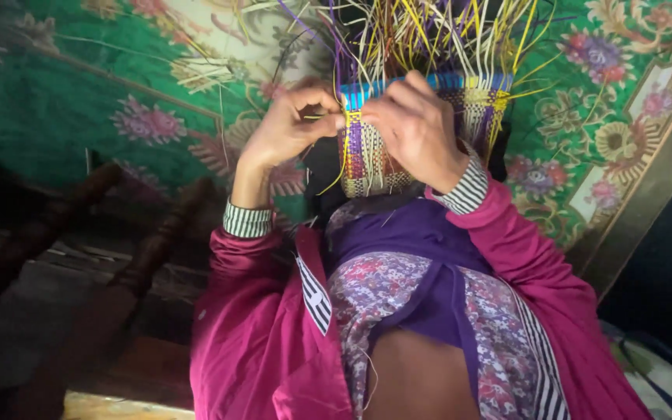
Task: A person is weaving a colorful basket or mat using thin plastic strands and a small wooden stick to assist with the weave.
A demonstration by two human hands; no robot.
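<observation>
A half-woven basket (482, 105) of purple, yellow, white and blue strips rests against my lap, with many loose strips (429, 31) sticking out past its blue top band. My left hand (293, 124) pinches a thin yellow strip (341, 152) at the basket's left edge. My right hand (418, 128) lies over the front of the basket, fingers curled on the woven wall near the same edge. Both wrists show striped cuffs under magenta sleeves.
A green floral carpet (118, 85) covers the floor beyond the basket. Dark turned wooden furniture legs (157, 249) lie at the left. A wooden edge (647, 187) runs along the right, with patterned cloth (663, 373) at the lower right.
</observation>
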